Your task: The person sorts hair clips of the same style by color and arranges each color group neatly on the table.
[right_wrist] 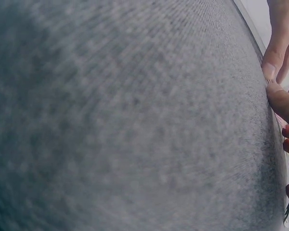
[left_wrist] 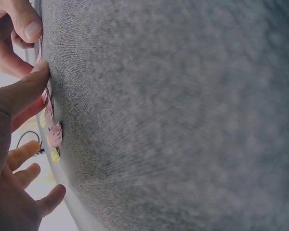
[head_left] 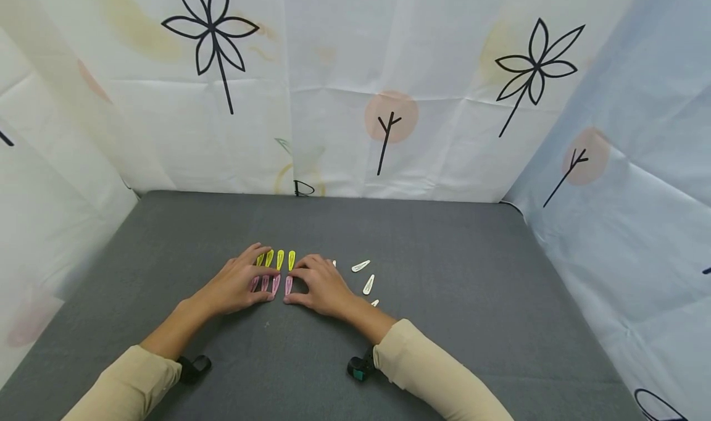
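Two rows of snap hair clips lie on the grey table, yellow ones behind pink ones. My left hand [head_left: 242,283] holds a pink hair clip [head_left: 276,284] by its ends between thumb and index finger, its other fingers spread over the left part of the rows. Just right of it, my right hand [head_left: 323,287] pinches the rightmost pink hair clip [head_left: 288,284] the same way. The two thumbs come close together in the right wrist view. Behind the right index finger lies the rightmost yellow hair clip [head_left: 291,260]. The left fingers partly cover the leftmost clips.
Right of my right hand, several white hair clips lie scattered, one white hair clip [head_left: 360,266] farthest back; others are partly hidden by the hand and forearm. The grey table [head_left: 444,297] is bordered by printed white cloth [head_left: 333,50] at the back and sides.
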`<state>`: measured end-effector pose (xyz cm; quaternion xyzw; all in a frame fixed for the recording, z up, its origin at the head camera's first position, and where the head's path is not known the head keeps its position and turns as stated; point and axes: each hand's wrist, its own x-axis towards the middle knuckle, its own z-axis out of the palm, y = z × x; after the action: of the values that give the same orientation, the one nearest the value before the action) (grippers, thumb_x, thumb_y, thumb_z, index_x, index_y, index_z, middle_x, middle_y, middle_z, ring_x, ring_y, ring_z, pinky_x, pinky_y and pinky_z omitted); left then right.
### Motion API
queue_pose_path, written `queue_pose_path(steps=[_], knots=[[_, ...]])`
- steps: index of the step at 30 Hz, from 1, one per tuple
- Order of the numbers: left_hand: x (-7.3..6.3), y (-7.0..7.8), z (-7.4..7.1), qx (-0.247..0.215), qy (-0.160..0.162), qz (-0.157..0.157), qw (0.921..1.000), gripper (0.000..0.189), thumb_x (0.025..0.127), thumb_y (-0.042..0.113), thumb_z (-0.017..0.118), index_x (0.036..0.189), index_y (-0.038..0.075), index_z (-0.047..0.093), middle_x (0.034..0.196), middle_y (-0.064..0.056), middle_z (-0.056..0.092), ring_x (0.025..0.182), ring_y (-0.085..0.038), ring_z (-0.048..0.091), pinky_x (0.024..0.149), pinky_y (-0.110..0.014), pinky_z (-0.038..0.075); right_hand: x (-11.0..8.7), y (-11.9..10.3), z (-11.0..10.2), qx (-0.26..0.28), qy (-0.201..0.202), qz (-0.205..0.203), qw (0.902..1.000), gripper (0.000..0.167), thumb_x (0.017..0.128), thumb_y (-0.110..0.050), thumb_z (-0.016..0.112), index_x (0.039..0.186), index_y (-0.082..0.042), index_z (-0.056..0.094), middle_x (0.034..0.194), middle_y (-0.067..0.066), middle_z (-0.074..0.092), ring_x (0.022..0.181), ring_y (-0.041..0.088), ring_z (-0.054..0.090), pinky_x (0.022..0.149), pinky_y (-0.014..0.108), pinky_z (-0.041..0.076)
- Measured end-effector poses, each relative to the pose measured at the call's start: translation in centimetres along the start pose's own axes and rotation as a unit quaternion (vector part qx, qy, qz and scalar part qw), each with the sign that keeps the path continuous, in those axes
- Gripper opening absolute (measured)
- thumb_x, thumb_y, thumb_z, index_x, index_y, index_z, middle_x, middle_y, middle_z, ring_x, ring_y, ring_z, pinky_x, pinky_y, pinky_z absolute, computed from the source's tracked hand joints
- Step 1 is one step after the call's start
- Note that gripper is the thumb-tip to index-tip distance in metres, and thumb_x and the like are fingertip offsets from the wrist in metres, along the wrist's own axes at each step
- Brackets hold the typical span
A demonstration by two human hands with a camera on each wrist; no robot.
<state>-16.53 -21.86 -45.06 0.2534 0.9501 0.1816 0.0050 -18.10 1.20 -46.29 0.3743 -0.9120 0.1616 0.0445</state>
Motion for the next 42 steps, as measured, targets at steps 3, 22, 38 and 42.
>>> queue_pose_path(steps=[3,22,38,42], knots=[[0.0,0.0,-0.1,0.001,-0.002,-0.002,1.0,0.047,0.079,0.03,0.085,0.121,0.011,0.073,0.149,-0.025,0.042,0.143,-0.046,0.026,0.1,-0.07,0.032,0.0,0.0,-0.1,0.0,-0.002,0.001,1.0,0.052,0.085,-0.052,0.075,0.124,-0.018,0.071,0.123,-0.002,0.062,0.122,0.016,0.051,0.097,0.038,0.043],[-0.1,0.1,-0.3,0.003,-0.01,0.0,0.9999,0.047,0.078,0.031,0.085,0.12,0.011,0.074,0.147,-0.025,0.043,0.141,-0.047,0.029,0.098,-0.07,0.034,-2.5,5.8,-4.0,0.085,0.011,0.002,0.9963,0.044,0.089,-0.034,0.076,0.123,-0.008,0.07,0.124,0.007,0.06,0.119,0.026,0.054,0.098,0.048,0.041],[-0.3,0.1,-0.4,0.001,-0.008,0.002,1.0,0.047,0.081,0.032,0.083,0.121,0.011,0.073,0.147,-0.024,0.044,0.14,-0.047,0.031,0.097,-0.069,0.036,-6.3,11.6,-5.7,0.074,0.011,0.055,0.9957,0.024,0.096,-0.011,0.067,0.118,-0.005,0.072,0.123,0.014,0.062,0.123,0.035,0.05,0.1,0.059,0.038],[-0.3,0.2,-0.3,-0.001,-0.006,0.004,1.0,0.046,0.082,0.032,0.083,0.121,0.011,0.072,0.147,-0.025,0.044,0.14,-0.047,0.031,0.097,-0.07,0.036,-6.8,12.0,-5.7,0.071,0.012,0.047,0.9963,0.022,0.095,-0.011,0.068,0.115,-0.007,0.073,0.124,0.015,0.061,0.123,0.036,0.05,0.099,0.059,0.038]])
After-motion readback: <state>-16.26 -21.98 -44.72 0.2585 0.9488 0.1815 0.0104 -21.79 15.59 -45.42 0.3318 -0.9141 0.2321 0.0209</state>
